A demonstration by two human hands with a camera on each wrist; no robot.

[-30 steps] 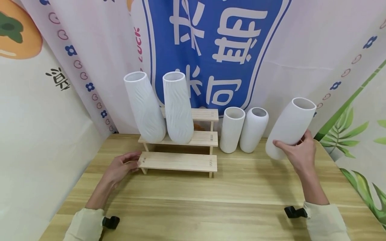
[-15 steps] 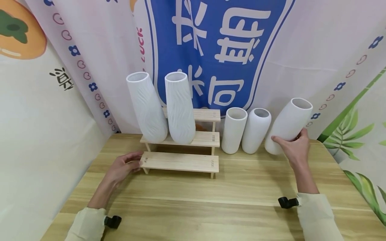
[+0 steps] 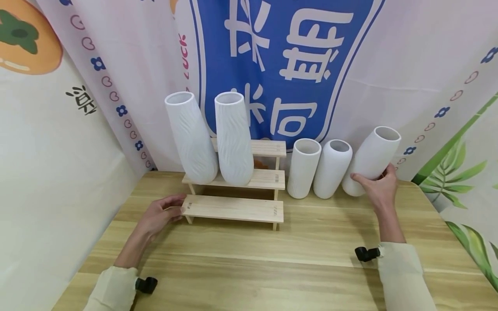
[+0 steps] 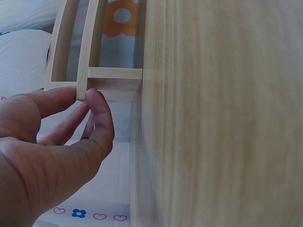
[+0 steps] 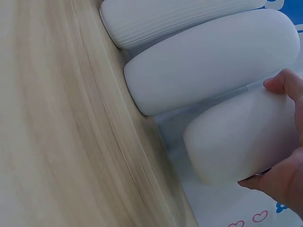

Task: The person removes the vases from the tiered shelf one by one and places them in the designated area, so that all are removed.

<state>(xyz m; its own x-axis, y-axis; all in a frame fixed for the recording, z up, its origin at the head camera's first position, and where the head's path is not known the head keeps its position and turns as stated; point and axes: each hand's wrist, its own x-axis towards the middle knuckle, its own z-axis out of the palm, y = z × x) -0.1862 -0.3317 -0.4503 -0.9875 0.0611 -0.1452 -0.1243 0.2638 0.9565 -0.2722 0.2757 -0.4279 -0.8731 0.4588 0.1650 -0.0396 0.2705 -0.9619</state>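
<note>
My right hand (image 3: 379, 188) grips a smooth white vase (image 3: 375, 151) round its lower body, thumb in front. In the head view that vase leans to the right, close beside another smooth white vase (image 3: 333, 168) and a ribbed white vase (image 3: 304, 168). My left hand (image 3: 157, 216) pinches the left end of the lowest board on a three-tier wooden stand (image 3: 233, 207); in the left wrist view thumb and finger meet at the board's end (image 4: 81, 90). Two tall white vases with wavy relief, a left one (image 3: 190, 138) and a right one (image 3: 234, 140), stand on the middle tier.
A wood-grain table (image 3: 241, 276) carries everything. Behind it hangs a printed curtain (image 3: 389, 65) with a blue panel, close behind the vases. White cloth (image 3: 46, 172) borders the left side, and leaf-printed cloth (image 3: 463, 181) the right.
My right hand has brought the gripped vase left and slightly lower, nearer the other smooth vase. The left hand keeps its pinch on the stand. The whole head view has shifted slightly.
</note>
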